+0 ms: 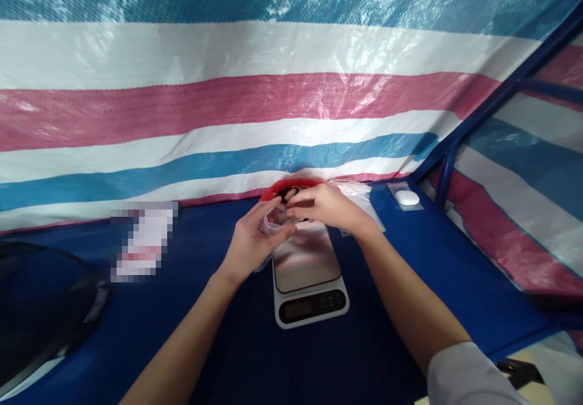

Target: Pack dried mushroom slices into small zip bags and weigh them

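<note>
My left hand point(250, 238) is closed around a small clear plastic bag point(274, 218), with thumb and fingers curled about its mouth. Over the bag's opening, my right hand point(327, 204) has its fingers bent together; whatever they grip is too small or hidden to name. Just behind both hands stands a red bowl point(298, 183) holding brown pieces, partly covered by my fingers. Below the hands a white kitchen scale point(308, 265) with a metal plate lies on the blue table, its dark display facing me.
Flat clear plastic bags point(362, 197) lie right of the bowl. Farther right, a white rounded object point(407, 198) rests on a small clear bag. A blurred-out packet point(146, 241) and a dark round object point(40, 314) are at left. Striped sheeting point(255, 101) hangs behind the table.
</note>
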Demonstrator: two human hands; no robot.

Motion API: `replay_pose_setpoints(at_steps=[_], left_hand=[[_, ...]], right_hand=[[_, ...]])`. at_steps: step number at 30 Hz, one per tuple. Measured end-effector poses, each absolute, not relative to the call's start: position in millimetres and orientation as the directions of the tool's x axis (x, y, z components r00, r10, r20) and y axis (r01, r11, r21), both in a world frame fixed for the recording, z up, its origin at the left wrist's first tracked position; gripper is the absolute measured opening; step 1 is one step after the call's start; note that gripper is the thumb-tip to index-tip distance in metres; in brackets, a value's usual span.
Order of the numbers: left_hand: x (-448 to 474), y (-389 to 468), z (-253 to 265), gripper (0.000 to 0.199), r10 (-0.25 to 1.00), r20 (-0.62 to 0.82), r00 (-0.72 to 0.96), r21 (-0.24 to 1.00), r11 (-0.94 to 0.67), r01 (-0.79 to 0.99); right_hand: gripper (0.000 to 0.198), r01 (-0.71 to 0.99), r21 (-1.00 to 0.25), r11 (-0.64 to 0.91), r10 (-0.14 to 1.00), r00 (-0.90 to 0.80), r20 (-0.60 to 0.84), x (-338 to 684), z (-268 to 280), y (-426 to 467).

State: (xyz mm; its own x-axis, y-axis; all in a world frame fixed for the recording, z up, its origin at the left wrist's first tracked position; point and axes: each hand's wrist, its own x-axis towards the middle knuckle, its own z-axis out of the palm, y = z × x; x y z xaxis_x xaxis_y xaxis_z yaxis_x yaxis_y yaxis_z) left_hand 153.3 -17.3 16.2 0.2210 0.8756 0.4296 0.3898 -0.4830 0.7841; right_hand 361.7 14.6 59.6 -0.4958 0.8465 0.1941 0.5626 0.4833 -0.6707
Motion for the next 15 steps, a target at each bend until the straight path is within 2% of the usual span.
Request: replay_pose_setpoints(at_steps=[5, 8, 12, 15], left_hand=[[153, -18, 18, 0.060, 0.900, 0.388, 0.200, 0.801, -0.437, 0.410], [151, -18, 23, 0.056, 0.929, 0.331, 0.162, 0.847, -0.369, 0.384], [148, -19, 30, 0.061, 0.975, 0.192, 0.108, 0.918, -0.217, 0.331], [146, -20, 34, 0.066, 0.991, 0.107, 0.083, 0.941, -0.127, 0.314]], right_hand=[[0.018, 0.426, -0.807, 0.408, 0.838, -0.527, 0.145, 364, 54, 19], [0.023, 0.392, -0.848, 0.358, 0.862, -0.489, 0.138, 375, 53, 23], [0.020, 0.489, -0.779, 0.392, 0.892, -0.411, 0.191, 392, 52, 31], [0.017, 0.602, -0.643, 0.474, 0.859, -0.477, 0.186, 394, 50, 33]])
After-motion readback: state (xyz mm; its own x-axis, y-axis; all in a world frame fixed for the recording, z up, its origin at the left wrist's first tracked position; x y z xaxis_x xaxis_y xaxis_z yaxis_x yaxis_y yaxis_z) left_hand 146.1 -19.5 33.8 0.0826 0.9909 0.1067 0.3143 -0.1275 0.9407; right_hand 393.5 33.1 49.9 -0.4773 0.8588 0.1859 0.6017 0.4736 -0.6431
